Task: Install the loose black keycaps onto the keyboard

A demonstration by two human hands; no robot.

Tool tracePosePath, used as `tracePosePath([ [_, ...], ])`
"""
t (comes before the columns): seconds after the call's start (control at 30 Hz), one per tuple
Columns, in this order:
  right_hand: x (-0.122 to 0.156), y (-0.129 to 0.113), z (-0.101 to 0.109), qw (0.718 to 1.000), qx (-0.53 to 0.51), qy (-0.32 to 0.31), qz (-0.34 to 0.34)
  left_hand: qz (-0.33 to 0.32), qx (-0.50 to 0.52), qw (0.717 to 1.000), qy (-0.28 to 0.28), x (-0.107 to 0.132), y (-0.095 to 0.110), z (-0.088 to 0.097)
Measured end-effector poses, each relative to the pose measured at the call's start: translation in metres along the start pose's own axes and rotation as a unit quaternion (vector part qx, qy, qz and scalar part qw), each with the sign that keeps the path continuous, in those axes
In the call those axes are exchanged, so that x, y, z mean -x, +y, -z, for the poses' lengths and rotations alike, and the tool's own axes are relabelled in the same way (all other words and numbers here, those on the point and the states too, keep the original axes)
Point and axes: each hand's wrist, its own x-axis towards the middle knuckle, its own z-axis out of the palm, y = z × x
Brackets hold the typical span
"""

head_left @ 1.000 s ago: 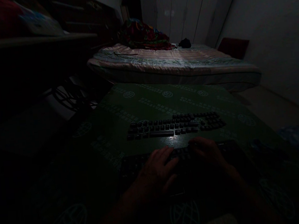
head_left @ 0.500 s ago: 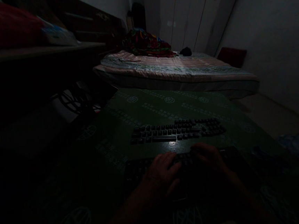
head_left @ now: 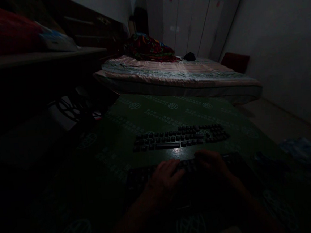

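Note:
The room is very dark. My left hand (head_left: 165, 179) and my right hand (head_left: 212, 164) rest side by side on a dark keyboard frame (head_left: 139, 177) lying on a green printed mat (head_left: 149, 113). The left fingers are curled down onto the keyboard's middle. My right hand's fingers bend over its far edge. What either hand grips is too dark to make out. Beyond the hands, black keycaps (head_left: 180, 136) are laid out in rows on the mat in keyboard order.
A low bed (head_left: 179, 74) with a striped sheet and a bundle of colourful cloth (head_left: 149, 48) lies behind the mat. A dark table (head_left: 38, 57) with metal legs stands at left. White wardrobe doors (head_left: 190, 15) are at the back. Crumpled cloth (head_left: 305, 150) lies at right.
The view has shifted a little; both hands stay on the keyboard frame with only slight finger movement.

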Motion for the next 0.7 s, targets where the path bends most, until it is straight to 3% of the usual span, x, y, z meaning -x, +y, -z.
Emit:
tracePosePath([
  [0.7,-0.0011,0.0002,-0.0021,1.0,0.019,-0.022,-0.008,-0.012,0.001,1.0,0.019,-0.0006,-0.0021,-0.0027],
])
